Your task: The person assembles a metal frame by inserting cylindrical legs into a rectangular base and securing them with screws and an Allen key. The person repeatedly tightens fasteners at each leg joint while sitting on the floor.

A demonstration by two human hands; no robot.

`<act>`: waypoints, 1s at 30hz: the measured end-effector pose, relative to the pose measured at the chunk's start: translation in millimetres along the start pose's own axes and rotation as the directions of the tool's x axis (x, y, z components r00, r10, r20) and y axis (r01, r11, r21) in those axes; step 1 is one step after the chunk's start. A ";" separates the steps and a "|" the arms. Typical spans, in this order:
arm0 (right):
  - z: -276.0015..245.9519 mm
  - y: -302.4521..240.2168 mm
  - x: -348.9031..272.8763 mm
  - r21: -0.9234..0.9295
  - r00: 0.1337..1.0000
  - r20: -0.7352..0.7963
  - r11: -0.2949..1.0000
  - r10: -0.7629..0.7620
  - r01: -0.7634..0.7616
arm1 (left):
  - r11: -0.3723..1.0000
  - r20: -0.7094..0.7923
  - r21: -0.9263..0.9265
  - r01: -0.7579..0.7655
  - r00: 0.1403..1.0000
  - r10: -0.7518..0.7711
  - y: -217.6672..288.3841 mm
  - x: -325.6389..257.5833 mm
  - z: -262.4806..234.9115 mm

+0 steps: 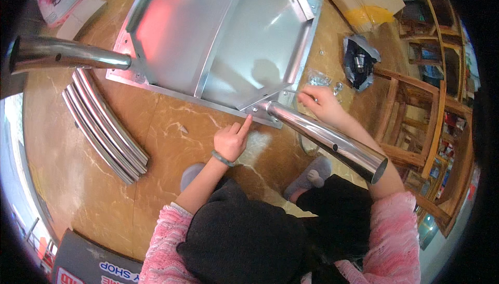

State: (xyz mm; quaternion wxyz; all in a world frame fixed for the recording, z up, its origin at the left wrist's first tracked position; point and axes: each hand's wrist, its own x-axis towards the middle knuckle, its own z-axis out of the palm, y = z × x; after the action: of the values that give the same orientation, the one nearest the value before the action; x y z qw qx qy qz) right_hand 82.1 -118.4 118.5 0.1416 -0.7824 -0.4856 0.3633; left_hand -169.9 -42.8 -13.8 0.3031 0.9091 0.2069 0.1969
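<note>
A metal tabletop point(228, 50) lies underside up on the floor, with a shiny tubular leg point(327, 138) standing at its near right corner. My left hand point(231, 141) holds nothing; its index finger stretches to the tabletop's edge beside a bolt point(255, 110) near that leg's foot, the other fingers curled. On the leg's far side my right hand point(322, 104) is closed on a thin metal rod point(289, 91), whose tip reaches the corner bracket point(265, 95). The rod's exact kind is too small to tell. More legs point(67, 55) rise from other corners.
Several curved metal tubes point(104, 125) lie on the floor at left. Right of the tabletop are a bag of small hardware point(318, 78), a torn dark plastic bag point(359, 63), and a cardboard box point(364, 0). Wooden stools point(410, 117) stand at right.
</note>
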 end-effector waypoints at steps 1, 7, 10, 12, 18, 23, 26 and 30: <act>-3.5 -9.1 16.1 -0.023 0.990 0.093 0.994 -0.107 0.110 | 1.000 -0.026 -0.013 0.002 1.000 -0.002 -0.7 1.0 -1.1; 8.3 -38.3 64.4 -0.072 0.804 0.550 0.946 -0.226 0.315 | 0.973 -0.245 -0.192 0.124 0.955 -0.170 -11.7 23.0 -5.1; 18.9 -41.3 69.7 -0.135 0.781 0.585 0.923 -0.219 0.360 | 0.973 -0.189 -0.193 0.125 0.968 -0.162 -11.2 35.3 -3.8; 23.0 -42.3 71.0 -0.151 0.782 0.588 0.921 -0.208 0.359 | 0.973 -0.170 -0.210 0.093 0.977 -0.130 -10.1 42.1 -1.3; 24.7 -43.4 72.9 -0.238 0.790 0.593 0.903 -0.156 0.357 | 0.973 -0.186 -0.221 0.065 0.977 -0.108 -8.2 46.4 5.4; 23.5 -44.0 72.2 -0.186 0.776 0.591 0.899 -0.220 0.397 | 0.973 -0.199 -0.218 0.076 0.973 -0.120 -9.4 44.9 8.3; 24.7 -48.7 73.4 -0.229 0.766 0.604 0.873 -0.221 0.432 | 0.971 -0.197 -0.225 0.080 0.972 -0.126 -8.9 45.4 8.9; 32.5 -60.7 74.8 -0.389 0.716 0.681 0.755 -0.151 0.529 | 0.962 -0.237 -0.266 0.069 0.962 -0.135 -4.6 47.2 12.1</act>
State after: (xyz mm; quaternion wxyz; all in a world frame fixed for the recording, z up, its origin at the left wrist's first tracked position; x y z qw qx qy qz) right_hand 39.0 -28.5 98.5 -0.1909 -0.5179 -0.7300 0.4030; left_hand -125.8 -21.7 -14.6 0.3984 0.8180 0.2639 0.3203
